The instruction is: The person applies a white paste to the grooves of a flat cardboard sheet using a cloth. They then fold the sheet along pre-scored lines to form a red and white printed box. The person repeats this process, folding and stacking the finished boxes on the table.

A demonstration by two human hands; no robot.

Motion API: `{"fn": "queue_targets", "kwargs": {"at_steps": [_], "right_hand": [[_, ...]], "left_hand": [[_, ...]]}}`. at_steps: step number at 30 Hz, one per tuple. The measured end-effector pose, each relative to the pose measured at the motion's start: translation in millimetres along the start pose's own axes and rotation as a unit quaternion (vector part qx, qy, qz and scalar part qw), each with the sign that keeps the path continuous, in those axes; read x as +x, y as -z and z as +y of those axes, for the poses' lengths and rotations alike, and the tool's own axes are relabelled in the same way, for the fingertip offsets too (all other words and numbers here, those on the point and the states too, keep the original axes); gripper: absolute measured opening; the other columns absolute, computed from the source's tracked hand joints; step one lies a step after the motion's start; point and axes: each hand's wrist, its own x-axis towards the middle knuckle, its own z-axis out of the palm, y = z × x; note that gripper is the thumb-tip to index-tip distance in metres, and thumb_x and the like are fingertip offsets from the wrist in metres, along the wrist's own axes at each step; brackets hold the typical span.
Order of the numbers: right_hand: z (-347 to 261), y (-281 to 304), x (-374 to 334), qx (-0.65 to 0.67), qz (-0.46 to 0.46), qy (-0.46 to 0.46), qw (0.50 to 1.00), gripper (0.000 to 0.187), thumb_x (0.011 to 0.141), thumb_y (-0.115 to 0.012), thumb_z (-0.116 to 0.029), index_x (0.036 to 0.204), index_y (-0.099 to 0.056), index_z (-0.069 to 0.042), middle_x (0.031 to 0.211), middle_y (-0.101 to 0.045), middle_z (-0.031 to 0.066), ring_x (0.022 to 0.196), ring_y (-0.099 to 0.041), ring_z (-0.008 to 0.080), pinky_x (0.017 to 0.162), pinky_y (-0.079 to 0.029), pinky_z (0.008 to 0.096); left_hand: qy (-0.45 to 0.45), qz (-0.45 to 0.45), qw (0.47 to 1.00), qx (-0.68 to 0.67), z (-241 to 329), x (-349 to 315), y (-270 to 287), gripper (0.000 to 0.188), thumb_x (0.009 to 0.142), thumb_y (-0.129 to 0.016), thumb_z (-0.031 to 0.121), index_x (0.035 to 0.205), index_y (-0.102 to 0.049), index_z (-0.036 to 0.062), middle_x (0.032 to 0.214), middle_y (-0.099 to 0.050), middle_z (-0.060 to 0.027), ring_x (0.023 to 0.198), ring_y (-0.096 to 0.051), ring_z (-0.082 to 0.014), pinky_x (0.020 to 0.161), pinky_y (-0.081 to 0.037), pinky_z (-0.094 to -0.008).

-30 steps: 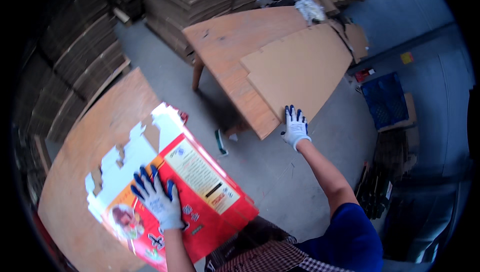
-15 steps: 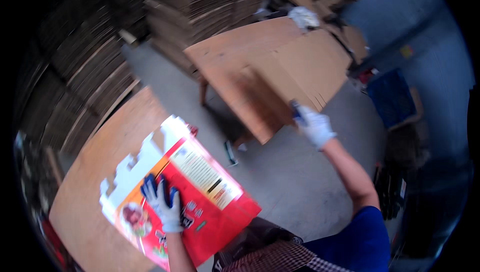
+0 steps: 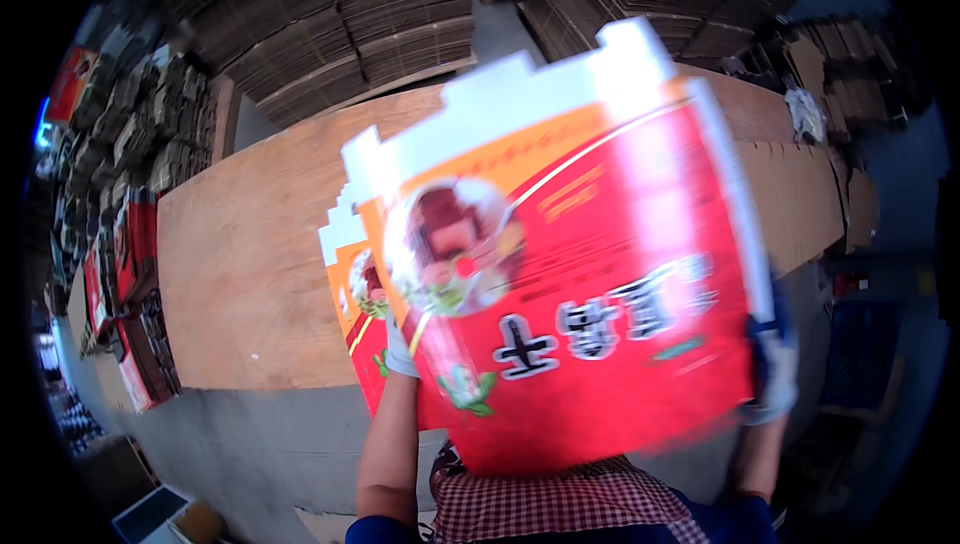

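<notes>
A flat red and orange printed carton (image 3: 600, 344) with white notched tabs is held up before me, tilted and slightly blurred. My right hand (image 3: 775, 374), in a white and blue glove, grips its right edge. My left hand (image 3: 401, 352) is gloved too and sits at the carton's lower left; its fingers are hidden behind the carton. Behind that left edge, a second printed carton (image 3: 350, 279) of the same design shows in part over the table.
A wooden table (image 3: 250, 264) stretches across in front, with brown cardboard (image 3: 795, 194) at its right. Tall stacks of flat cardboard (image 3: 400, 14) stand beyond. More stacked cartons (image 3: 135, 244) are at the left, and a blue crate (image 3: 860, 354) is at the right.
My view has swung left. The right hand, earlier over the right table by a blurred brown sheet, is now at the raised carton's edge. The left hand, earlier flat on a printed carton, is now partly covered.
</notes>
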Motion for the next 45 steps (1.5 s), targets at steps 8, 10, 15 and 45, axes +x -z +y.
{"fn": "queue_targets", "kwargs": {"at_steps": [8,10,15,45], "right_hand": [[156.8,-158.1,-63.2,0.260,-0.074,-0.149,0.951,0.070,0.098,-0.063,-0.010,0.158,-0.028,0.000,0.162,-0.032,0.0098,0.146,-0.032,0.0179,0.119,-0.026,0.0318],[163.2,-170.6,-68.1,0.221,-0.090,-0.159,0.958,0.071,0.099,-0.064,-0.014,0.158,-0.028,-0.001,0.163,-0.031,0.0097,0.147,-0.032,0.0177,0.119,-0.026,0.0320],[170.2,-174.6,-73.8,0.197,-0.109,-0.163,0.960,0.074,0.099,-0.065,-0.016,0.160,-0.024,-0.003,0.165,-0.030,0.0035,0.142,-0.038,0.0108,0.110,-0.037,0.0266],[124.3,-224.5,205.5,-0.410,-0.227,0.269,0.841,0.042,0.092,-0.066,-0.034,0.132,-0.063,-0.019,0.148,-0.048,0.0080,0.149,-0.027,0.0345,0.123,-0.016,0.0552]], "left_hand": [[-0.076,-0.027,0.982,0.173,98.3,-10.3,-109.9,0.064,0.103,-0.052,0.042,0.153,-0.038,0.0050,0.153,-0.046,-0.0147,0.136,-0.048,-0.0294,0.114,-0.040,-0.0419],[-0.185,0.080,0.882,0.427,96.1,-4.9,-104.1,0.057,0.100,-0.058,0.024,0.150,-0.042,0.0027,0.152,-0.046,-0.0151,0.137,-0.048,-0.0285,0.113,-0.039,-0.0393],[-0.294,0.083,0.542,0.783,45.4,12.5,-207.3,0.064,0.088,-0.071,0.020,0.146,-0.049,0.0047,0.152,-0.046,-0.0194,0.139,-0.045,-0.0360,0.117,-0.033,-0.0429],[-0.190,-0.056,0.386,0.901,-75.7,32.1,-268.9,0.061,0.092,-0.058,0.056,0.145,-0.056,0.0276,0.166,-0.024,-0.0104,0.154,-0.007,-0.0427,0.121,0.002,-0.0666]]}}
